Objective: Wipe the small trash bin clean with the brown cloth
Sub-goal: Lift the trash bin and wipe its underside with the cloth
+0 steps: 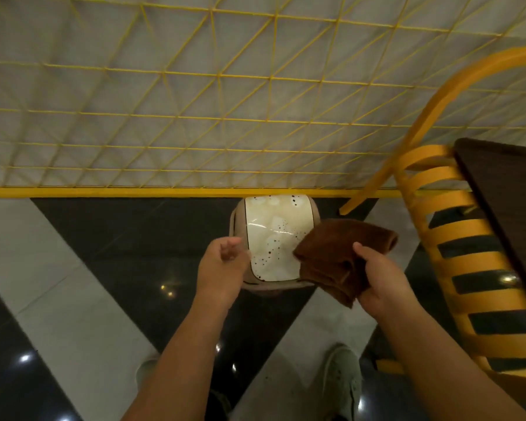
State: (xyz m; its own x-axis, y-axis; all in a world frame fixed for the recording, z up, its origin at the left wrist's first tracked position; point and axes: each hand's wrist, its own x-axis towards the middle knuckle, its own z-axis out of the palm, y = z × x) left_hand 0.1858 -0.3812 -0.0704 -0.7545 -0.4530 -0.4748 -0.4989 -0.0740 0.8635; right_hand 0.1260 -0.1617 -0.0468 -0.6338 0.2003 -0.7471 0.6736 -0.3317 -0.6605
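The small beige trash bin stands on the floor against a yellow mesh partition, seen from above. Its cream lid carries dark speckles and pale blotches. My right hand grips the folded brown cloth just above the bin's right side, and the cloth hides that edge. My left hand hovers beside the bin's left edge with fingers loosely curled, holding nothing. Whether it touches the bin I cannot tell.
A yellow slatted chair with an arched back stands close on the right, next to a dark table top. The yellow wire mesh partition rises right behind the bin. My shoes stand on the glossy black and grey floor.
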